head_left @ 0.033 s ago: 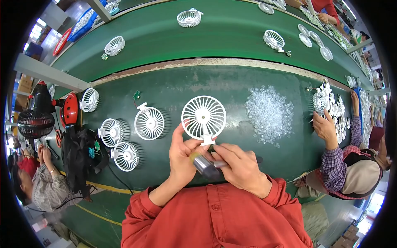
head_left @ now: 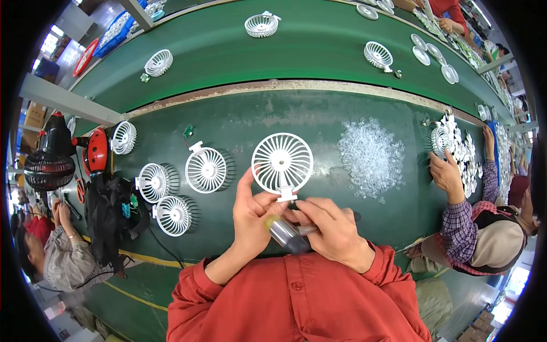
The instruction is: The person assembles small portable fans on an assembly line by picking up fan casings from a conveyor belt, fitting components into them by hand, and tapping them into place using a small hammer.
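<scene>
My left hand (head_left: 250, 219) holds a round white fan housing (head_left: 282, 163) from below, its slatted face turned up. A small white bracket (head_left: 286, 194) sticks out at the housing's near edge. My right hand (head_left: 330, 228) is closed around the handle of a small mallet. The mallet head (head_left: 289, 235), blurred, has a yellowish end and a black end and lies just below the bracket. My right fingertips are close to the bracket; whether they pinch something there is hidden. To the left lie more white fan housings (head_left: 205, 170), one with a small green circuit board (head_left: 188, 131).
A pile of clear plastic pieces (head_left: 371, 159) lies to the right. Beyond the bench runs a green conveyor (head_left: 319, 51) carrying fan parts. A red and black fan (head_left: 96, 151) and black cloth (head_left: 105, 216) stand at left. Co-workers sit on both sides, one handling a housing (head_left: 440, 141).
The housing and my left hand have shifted very slightly right. The mallet head has moved a little right and toward me.
</scene>
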